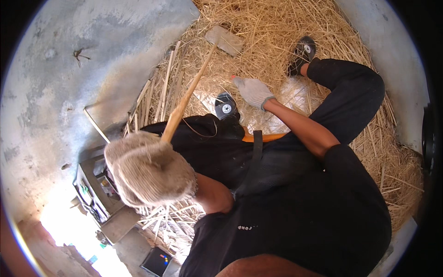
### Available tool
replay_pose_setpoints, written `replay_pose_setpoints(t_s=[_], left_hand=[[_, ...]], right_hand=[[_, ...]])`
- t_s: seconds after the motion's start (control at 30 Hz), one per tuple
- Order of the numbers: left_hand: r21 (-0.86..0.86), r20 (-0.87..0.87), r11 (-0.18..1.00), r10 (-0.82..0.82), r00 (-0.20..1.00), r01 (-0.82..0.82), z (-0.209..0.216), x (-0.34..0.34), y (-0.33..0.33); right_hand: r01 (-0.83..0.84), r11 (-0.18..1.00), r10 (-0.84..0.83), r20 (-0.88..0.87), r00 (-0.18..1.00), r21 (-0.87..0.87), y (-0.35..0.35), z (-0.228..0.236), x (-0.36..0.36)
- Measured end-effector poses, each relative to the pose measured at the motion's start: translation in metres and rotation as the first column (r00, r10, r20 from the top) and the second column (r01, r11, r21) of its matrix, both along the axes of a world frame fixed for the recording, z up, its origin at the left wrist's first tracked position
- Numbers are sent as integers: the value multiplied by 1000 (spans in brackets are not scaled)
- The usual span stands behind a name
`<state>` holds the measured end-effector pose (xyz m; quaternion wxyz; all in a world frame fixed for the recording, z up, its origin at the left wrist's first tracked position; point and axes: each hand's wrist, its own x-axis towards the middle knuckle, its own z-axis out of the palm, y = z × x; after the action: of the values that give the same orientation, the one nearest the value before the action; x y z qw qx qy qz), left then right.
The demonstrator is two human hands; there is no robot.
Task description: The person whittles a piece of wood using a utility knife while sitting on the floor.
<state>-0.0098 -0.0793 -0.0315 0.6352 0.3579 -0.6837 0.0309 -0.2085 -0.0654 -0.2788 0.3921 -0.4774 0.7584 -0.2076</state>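
A knitted work glove covers my left hand point(152, 171), raised close to the camera with its fingers wrapped round a long wooden handle point(182, 108). The handle slants away to a flat greyish-brown block point(224, 40) on the straw; I cannot tell whether the two are joined. My right hand point(254, 92), in a pale glove, is low over the straw between my feet, fingers drawn together. A small orange-red bit shows at its fingertips; whether it is a held thing or part of the glove is unclear.
Loose straw point(272, 23) covers the floor, with longer stalks point(168, 81) along the left. Worn grey walls point(115, 51) close in on both sides. A shelf unit point(101, 184) with small items and a black box point(157, 261) stand at lower left. My black shoes point(302, 53) rest on the straw.
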Motion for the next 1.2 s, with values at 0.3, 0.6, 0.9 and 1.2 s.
replay_pose_setpoints(t_s=[0.3, 0.6, 0.9, 1.2], left_hand=[[83, -410, 867, -420, 810, 491, 17, 25, 14], [0, -840, 990, -76, 538, 140, 3, 39, 12], [52, -447, 876, -409, 796, 480, 3, 43, 12], [92, -261, 856, -473, 842, 509, 12, 35, 12]], right_hand=[[-62, 884, 204, 262, 943, -463, 31, 121, 24], [-247, 832, 219, -115, 969, -497, 29, 76, 38], [91, 958, -41, 186, 982, -272, 15, 85, 10], [-140, 927, 133, -45, 990, -349, 2, 48, 18]])
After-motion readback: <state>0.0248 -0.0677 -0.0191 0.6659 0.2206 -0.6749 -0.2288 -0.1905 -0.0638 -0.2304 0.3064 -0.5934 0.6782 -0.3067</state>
